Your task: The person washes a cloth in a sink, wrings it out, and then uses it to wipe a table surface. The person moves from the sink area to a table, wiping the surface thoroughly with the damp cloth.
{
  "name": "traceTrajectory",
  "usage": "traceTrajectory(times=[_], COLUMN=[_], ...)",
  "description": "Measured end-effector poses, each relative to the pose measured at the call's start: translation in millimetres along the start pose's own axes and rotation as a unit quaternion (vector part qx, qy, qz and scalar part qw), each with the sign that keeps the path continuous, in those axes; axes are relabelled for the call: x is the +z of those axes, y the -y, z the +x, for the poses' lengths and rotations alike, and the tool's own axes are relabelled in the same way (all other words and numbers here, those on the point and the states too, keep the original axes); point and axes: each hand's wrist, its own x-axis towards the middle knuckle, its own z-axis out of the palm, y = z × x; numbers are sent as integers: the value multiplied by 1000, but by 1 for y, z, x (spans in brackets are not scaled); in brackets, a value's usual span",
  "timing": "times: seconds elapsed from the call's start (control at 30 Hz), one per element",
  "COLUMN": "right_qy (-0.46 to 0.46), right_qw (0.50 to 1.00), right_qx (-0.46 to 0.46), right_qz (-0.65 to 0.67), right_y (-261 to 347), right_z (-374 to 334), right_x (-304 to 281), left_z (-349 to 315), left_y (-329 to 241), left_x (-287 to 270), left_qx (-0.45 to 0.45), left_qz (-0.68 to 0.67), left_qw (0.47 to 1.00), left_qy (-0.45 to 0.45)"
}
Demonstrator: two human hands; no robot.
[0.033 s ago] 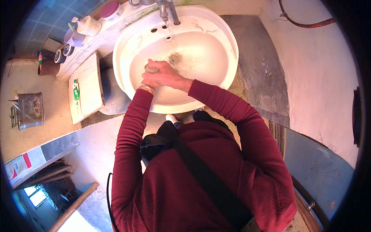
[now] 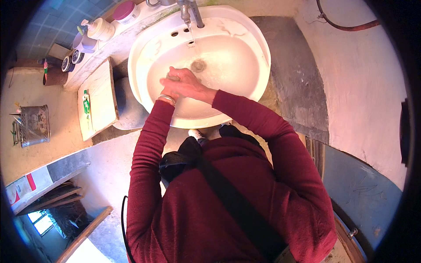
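Over the near left part of the white washbasin, my two hands are pressed together. My right hand lies across my left hand, its fingers curled over it. Between them shows a bit of a small greyish lump, mostly covered, so its kind cannot be made out. My left fingers are largely hidden under the right hand. A bracelet circles my left wrist. Beyond the hands, a thin stream of water falls from the metal tap into the basin, away from my fingers. The drain lies just past my hands.
On the ledge at the back left stand a pump bottle, a purple-lidded tub and a cup. A green and white tube lies on a board left of the basin. Farther left sits a metal holder.
My right hand has shifted slightly to the left over my left hand, and less of the greyish lump shows. Both hands stay together above the basin.
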Motion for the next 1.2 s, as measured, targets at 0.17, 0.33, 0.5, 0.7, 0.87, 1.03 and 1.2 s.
traceTrajectory(times=[0.17, 0.33, 0.5, 0.7, 0.87, 1.03, 1.2], right_qy=[-128, -71, -77, 51, 85, -121, -114], right_qw=[982, 882, 837, 998, 994, 954, 883], right_qx=[-59, 71, 160, 0, 65, -111, -84], right_qz=[-129, -461, -518, -30, -8, -249, -447], right_y=[-20, -88, -108, -88, 14, -45, -100], right_z=[19, 39, 32, 18, 11, 32, 49], right_x=[-16, -90, -117, -13, 5, -6, -79], left_z=[-4, 4, 3, 4, -1, 7, 6], left_y=[17, 20, -1, 13, -4, 11, 18], left_x=[55, 56, 9, 9, -46, 0, 43], left_qx=[71, 102, -60, -41, 68, 158, 107], left_qz=[102, 210, 178, 147, 474, 546, 177], left_qw=[981, 967, 960, 972, 877, 816, 969], left_qy=[-150, -103, -205, -180, 28, -109, -137])
